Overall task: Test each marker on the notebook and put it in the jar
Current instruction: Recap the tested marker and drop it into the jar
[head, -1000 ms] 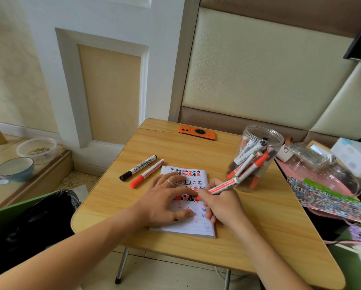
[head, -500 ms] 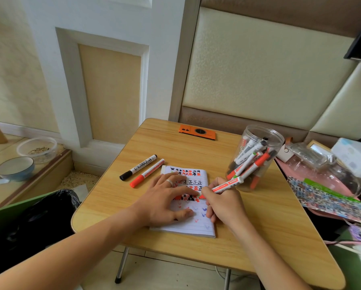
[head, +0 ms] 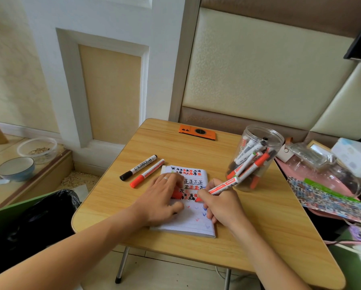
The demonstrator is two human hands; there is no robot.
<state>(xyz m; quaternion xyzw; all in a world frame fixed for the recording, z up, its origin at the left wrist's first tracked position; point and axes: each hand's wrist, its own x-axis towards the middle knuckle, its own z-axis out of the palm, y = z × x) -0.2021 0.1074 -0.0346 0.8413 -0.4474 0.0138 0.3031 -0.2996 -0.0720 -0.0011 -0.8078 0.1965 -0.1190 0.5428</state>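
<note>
A small lined notebook (head: pixel 193 226) covered in red, black and blue test marks lies on the wooden table (head: pixel 265 222). My right hand (head: pixel 222 206) grips an uncapped red marker (head: pixel 224 185) with its tip on the page. My left hand (head: pixel 160 200) rests on the notebook's left side, fingers curled over a red marker cap (head: pixel 176 194). A clear plastic jar (head: pixel 259 136) holding several markers stands just right of the notebook. A capped black marker (head: pixel 138 167) and a capped red marker (head: pixel 147 173) lie side by side to the notebook's upper left.
An orange phone (head: pixel 197 132) lies at the table's far edge. Clutter with a clear container (head: pixel 321 174) and a patterned sheet (head: pixel 330 198) crowds the right side. A black bin bag (head: pixel 39 222) sits at the lower left, with bowls (head: pixel 15 168) on the floor.
My left fingers have drawn back from lying flat and curled over the red cap. My right hand has shifted the marker tip slightly on the page.
</note>
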